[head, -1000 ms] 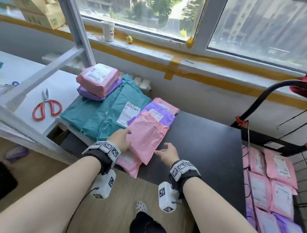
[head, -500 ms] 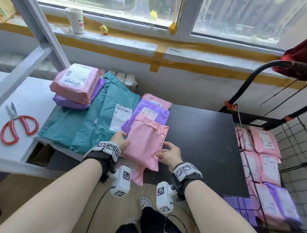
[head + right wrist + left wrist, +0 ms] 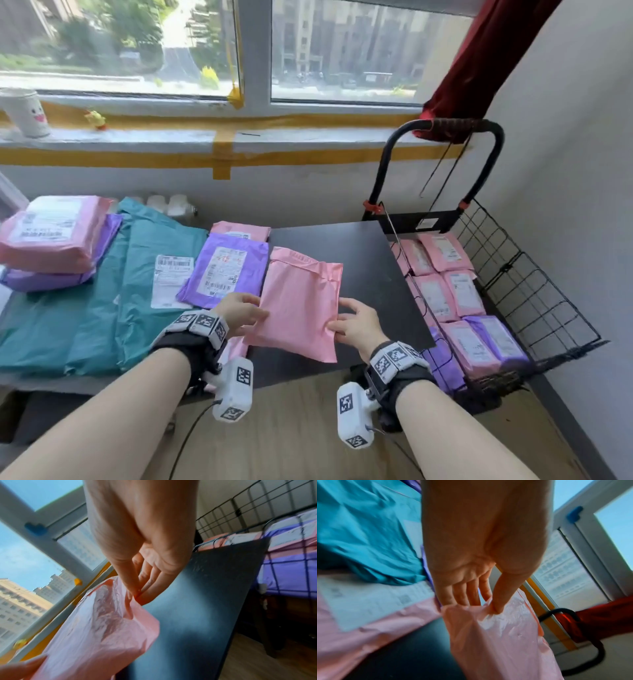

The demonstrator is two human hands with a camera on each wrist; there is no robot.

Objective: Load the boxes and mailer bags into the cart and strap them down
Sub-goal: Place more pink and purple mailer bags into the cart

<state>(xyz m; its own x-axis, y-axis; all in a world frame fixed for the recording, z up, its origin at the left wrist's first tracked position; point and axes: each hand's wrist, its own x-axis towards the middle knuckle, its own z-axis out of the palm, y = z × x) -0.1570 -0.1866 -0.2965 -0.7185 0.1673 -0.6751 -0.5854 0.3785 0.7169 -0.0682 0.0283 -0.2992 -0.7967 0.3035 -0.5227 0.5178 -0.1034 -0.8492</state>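
A plain pink mailer bag (image 3: 299,301) (image 3: 501,639) (image 3: 102,618) is held just above the black table (image 3: 359,260). My left hand (image 3: 241,313) (image 3: 489,607) pinches its left edge between thumb and fingers. My right hand (image 3: 356,325) (image 3: 137,595) pinches its right edge. A purple mailer (image 3: 226,272), another pink one (image 3: 239,230) and teal mailers (image 3: 102,294) lie to the left. The wire cart (image 3: 527,287) stands at the right, with several pink and purple mailers (image 3: 455,294) lying inside.
A pink parcel on a purple one (image 3: 51,236) is stacked at the far left. The window sill holds a white cup (image 3: 25,113) and a small yellow toy (image 3: 96,119). A red curtain (image 3: 479,61) hangs over the cart handle (image 3: 455,124). Wooden floor lies below.
Both hands have taken the pink mailer off the pile and lifted it to the right, over the black table. My view has swung right, bringing the cart into sight.
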